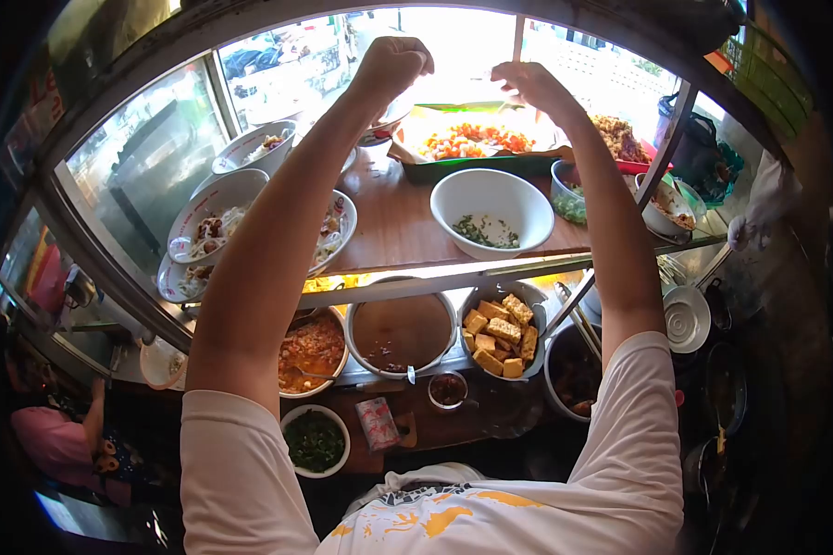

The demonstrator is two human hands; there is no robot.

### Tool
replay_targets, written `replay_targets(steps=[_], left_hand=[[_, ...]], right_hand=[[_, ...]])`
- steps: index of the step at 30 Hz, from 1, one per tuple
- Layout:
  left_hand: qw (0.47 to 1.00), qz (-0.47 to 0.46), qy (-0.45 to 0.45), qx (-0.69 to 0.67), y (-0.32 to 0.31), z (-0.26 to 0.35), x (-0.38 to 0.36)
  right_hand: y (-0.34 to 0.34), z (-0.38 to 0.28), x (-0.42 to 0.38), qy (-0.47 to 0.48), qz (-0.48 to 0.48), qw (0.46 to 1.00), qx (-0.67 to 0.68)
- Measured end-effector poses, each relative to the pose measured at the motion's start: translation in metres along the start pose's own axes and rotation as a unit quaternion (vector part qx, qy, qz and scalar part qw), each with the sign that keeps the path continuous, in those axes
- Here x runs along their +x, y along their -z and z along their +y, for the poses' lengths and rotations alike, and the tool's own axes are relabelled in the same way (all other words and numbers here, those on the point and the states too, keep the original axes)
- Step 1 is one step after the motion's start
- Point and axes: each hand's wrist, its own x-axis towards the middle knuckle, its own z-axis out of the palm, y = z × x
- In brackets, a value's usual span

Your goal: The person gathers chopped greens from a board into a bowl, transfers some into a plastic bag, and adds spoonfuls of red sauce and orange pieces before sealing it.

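The fingertips of the left hand (396,67) and right hand (529,85) are blurred by glare, and whether anything is gripped cannot be told. The street outside is largely washed out. The pan of red stew (310,351) is partly covered by the left arm (250,268), and the clear tub (570,202) by the right arm (620,222). The dark pot (560,379) is overlapped by the right sleeve (634,398); its contents are perhaps meat, though too dim to be sure. The white shirt (500,529) is cut off by the bottom edge.
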Motion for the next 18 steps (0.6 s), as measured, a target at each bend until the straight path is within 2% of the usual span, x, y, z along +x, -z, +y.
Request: replay_targets(steps=[1, 3, 6, 9, 10, 13, 15, 18], left_hand=[[0.994, 0.056, -0.063, 0.073, -0.005, -0.009, 0.006], [0.945, 0.164, -0.186, 0.215, -0.013, -0.022, 0.014], [0.972, 0.046, -0.047, 0.226, -0.015, -0.002, 0.009], [0.968, 0.043, -0.051, 0.241, -0.022, -0.014, 0.015], [0.96, 0.04, -0.045, 0.275, -0.022, -0.016, 0.018], [0.94, 0.055, -0.021, 0.336, -0.031, -0.008, 0.02], [0.941, 0.093, 0.005, 0.327, -0.038, -0.009, 0.025], [0.935, 0.088, 0.034, 0.342, -0.039, -0.017, 0.034]], right_hand=[[-0.003, 0.009, 0.004, -0.009, -0.004, 0.975, -0.223], [-0.012, 0.05, 0.028, -0.051, -0.143, 0.911, -0.383], [-0.031, 0.09, 0.039, -0.125, -0.2, 0.84, -0.488], [-0.035, 0.099, 0.034, -0.138, -0.209, 0.856, -0.452], [-0.037, 0.104, 0.03, -0.113, -0.146, 0.872, -0.453], [-0.043, 0.114, 0.037, -0.153, -0.186, 0.842, -0.484], [-0.042, 0.116, 0.036, -0.127, -0.163, 0.849, -0.486], [-0.037, 0.115, 0.041, -0.091, -0.116, 0.871, -0.468]])
